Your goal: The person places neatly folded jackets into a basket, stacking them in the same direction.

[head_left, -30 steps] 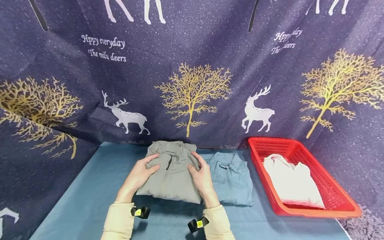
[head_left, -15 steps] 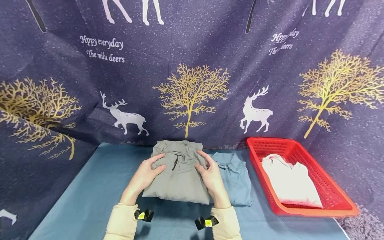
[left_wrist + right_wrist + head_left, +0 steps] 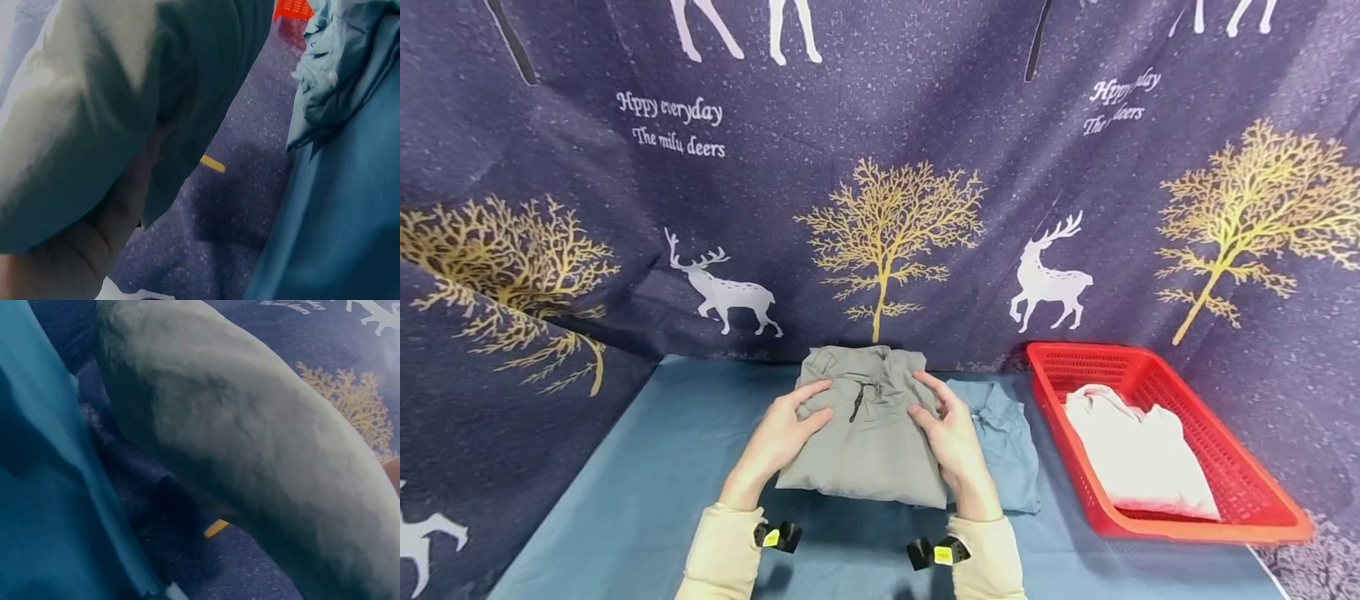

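A folded grey garment with a collar and a short dark zip pull [image 3: 865,433] is held up in front of me, off the table. My left hand [image 3: 782,429] grips its left side, thumb on top and the other fingers partly hidden beneath. On the opposite side my right hand [image 3: 951,429] holds it in the same way. In the left wrist view the grey cloth [image 3: 81,125] drapes over the left hand [image 3: 94,244]. The right wrist view is mostly filled by the garment's underside [image 3: 231,419]. Behind the right hand, a folded blue garment [image 3: 1011,454] is partly covered.
To the right stands a red perforated basket [image 3: 1232,454] with a folded white garment [image 3: 1138,454] in it. A blue cloth [image 3: 617,508] covers the table. Directly behind hangs a dark curtain [image 3: 925,308] printed with deer and trees.
Both hands have carried the grey garment to the right. It now hides more of the blue garment. The basket and its contents stay where they were.
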`<action>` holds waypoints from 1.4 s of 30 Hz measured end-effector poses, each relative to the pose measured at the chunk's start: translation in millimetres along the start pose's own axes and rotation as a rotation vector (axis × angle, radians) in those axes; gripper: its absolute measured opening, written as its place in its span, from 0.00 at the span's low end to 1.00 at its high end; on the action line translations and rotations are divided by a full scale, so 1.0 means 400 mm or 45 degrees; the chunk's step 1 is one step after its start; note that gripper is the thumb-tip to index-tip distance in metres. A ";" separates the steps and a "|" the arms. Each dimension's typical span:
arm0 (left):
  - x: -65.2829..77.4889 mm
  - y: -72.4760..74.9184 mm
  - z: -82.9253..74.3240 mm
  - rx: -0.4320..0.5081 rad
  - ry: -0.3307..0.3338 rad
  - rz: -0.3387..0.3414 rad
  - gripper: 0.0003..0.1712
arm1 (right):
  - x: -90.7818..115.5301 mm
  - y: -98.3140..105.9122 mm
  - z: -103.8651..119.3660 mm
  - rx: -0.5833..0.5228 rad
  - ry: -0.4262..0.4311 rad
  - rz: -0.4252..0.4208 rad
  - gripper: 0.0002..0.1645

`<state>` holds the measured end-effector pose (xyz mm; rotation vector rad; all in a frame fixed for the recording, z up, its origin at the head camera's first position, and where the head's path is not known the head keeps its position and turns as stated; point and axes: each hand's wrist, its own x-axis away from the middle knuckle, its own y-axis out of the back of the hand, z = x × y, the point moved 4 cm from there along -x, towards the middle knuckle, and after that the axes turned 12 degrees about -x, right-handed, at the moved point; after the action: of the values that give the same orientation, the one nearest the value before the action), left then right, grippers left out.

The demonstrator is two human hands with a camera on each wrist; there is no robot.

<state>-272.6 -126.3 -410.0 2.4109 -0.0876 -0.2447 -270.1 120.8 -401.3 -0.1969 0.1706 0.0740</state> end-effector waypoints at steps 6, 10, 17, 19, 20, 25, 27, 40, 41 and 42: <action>0.006 -0.004 -0.029 0.032 -0.019 -0.001 0.27 | 0.010 0.020 0.025 0.035 0.016 0.000 0.30; 0.008 -0.018 -0.047 0.066 -0.035 0.021 0.26 | 0.014 0.040 0.040 0.025 0.010 -0.011 0.30; 0.003 -0.055 -0.094 0.093 -0.106 0.043 0.26 | 0.025 0.088 0.079 -0.006 0.012 0.020 0.30; -0.002 -0.069 -0.110 0.099 -0.136 0.056 0.26 | 0.028 0.105 0.094 0.001 0.031 0.034 0.30; -0.004 -0.075 -0.118 0.098 -0.152 0.061 0.26 | 0.029 0.114 0.101 0.009 0.042 0.038 0.30; -0.016 -0.109 -0.158 0.088 -0.217 0.102 0.26 | 0.034 0.163 0.132 0.108 0.083 0.064 0.30; -0.020 -0.125 -0.174 0.089 -0.232 0.130 0.26 | 0.038 0.184 0.144 0.174 0.098 0.064 0.30; -0.049 -0.279 -0.292 0.178 -0.393 0.291 0.27 | 0.099 0.394 0.206 1.026 0.263 -0.004 0.27; -0.050 -0.294 -0.302 0.179 -0.398 0.297 0.27 | 0.106 0.412 0.215 1.182 0.293 -0.036 0.27; -0.051 -0.310 -0.312 0.183 -0.388 0.311 0.27 | 0.113 0.427 0.222 1.255 0.307 -0.040 0.26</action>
<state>-268.2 50.4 -397.0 2.4567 -0.5511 -0.5042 -226.7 308.2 -355.8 0.7782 0.4233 -0.0706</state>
